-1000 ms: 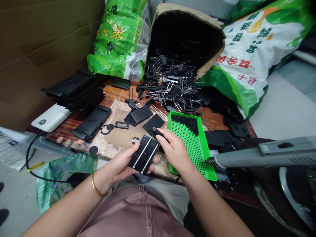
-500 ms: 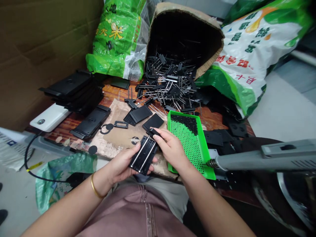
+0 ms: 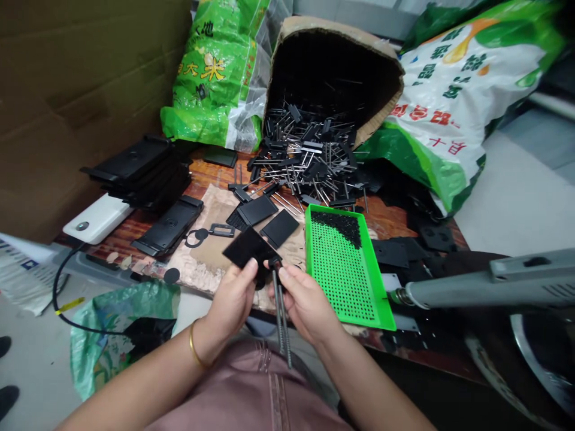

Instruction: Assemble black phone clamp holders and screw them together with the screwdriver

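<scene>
My left hand [image 3: 236, 294] is closed on a flat black plastic plate [image 3: 246, 246], thumb on top, the plate tilted up and away from me. Close beside it, my right hand [image 3: 309, 302] pinches a black end piece with two metal rods [image 3: 281, 320]. The rods point down toward my lap, and their lower parts look ribbed, like springs. The end piece sits by the plate's right edge; whether they touch is hard to see. On the cardboard beyond lie black plates [image 3: 279, 228], a small black frame [image 3: 222, 230] and a black ring [image 3: 196, 237].
A green perforated tray [image 3: 344, 287] with small black bits is to the right, beside a grey power screwdriver [image 3: 471, 284]. Rodded pieces [image 3: 309, 155] spill from a carton [image 3: 390, 90]. At left are stacked black holders [image 3: 135, 164] and a white power bank [image 3: 96, 220].
The black plate has been turned over and its rods no longer lie along it. The rodded piece is now in my right hand, rods pointing down. The view has shifted slightly.
</scene>
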Tool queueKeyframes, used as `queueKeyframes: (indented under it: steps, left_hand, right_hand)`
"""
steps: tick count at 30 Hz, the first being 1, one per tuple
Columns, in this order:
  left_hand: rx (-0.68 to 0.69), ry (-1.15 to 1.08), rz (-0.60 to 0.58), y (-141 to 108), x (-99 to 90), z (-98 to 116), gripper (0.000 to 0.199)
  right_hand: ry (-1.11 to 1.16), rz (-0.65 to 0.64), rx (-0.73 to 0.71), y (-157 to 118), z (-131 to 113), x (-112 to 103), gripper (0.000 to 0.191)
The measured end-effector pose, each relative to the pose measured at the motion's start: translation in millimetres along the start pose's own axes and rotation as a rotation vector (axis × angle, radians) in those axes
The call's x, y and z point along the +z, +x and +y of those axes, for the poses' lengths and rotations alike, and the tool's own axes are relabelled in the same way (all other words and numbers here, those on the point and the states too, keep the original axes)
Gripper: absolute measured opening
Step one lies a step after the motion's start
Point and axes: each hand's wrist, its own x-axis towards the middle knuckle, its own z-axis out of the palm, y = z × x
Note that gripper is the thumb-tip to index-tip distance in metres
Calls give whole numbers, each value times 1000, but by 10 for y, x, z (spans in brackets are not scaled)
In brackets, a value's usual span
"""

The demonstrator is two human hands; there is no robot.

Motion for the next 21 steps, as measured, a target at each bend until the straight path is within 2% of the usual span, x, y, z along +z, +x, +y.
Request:
queueKeyframes:
  steps: [2, 4, 5, 7, 10, 13, 14, 16, 18, 21]
  left_hand:
    - [-111, 18, -151, -40, -124, 114, 48]
    - [-233, 18, -293, -50, -265, 295, 57]
    - [-317, 39, -341, -46, -321, 391, 62]
    - [-441, 141, -397, -27, -378, 551, 60]
    - [-518, 278, -501, 22, -353, 649, 40]
    - [-581, 293, -531, 59, -321, 599, 32]
    - [-589, 278, -497, 60, -323, 567, 32]
    - [-585, 215, -400, 48, -343, 499, 35]
    - [-564, 117, -321, 40, -368, 436, 40]
    - [-588, -22, -266, 53, -363, 353, 44]
  right_hand:
    - [-222, -67, -83, 15, -145, -126, 31]
    - [-555, -219, -211, 0, -331, -260, 25]
    - [-711, -290, -312, -11, -421, -309, 23]
    - [-926, -410, -409, -16, -561, -349, 22]
    - [-1067, -587, -453, 26, -639, -275, 23]
    - [-1108, -661, -483, 79, -619, -162, 25]
    - [-1108, -638, -499, 91, -609, -143, 25]
    - [-1083, -507, -535, 103, -593, -147, 25]
    - [-1025, -300, -560, 107, -579, -190, 24]
    - [-930, -2, -557, 121, -536, -252, 25]
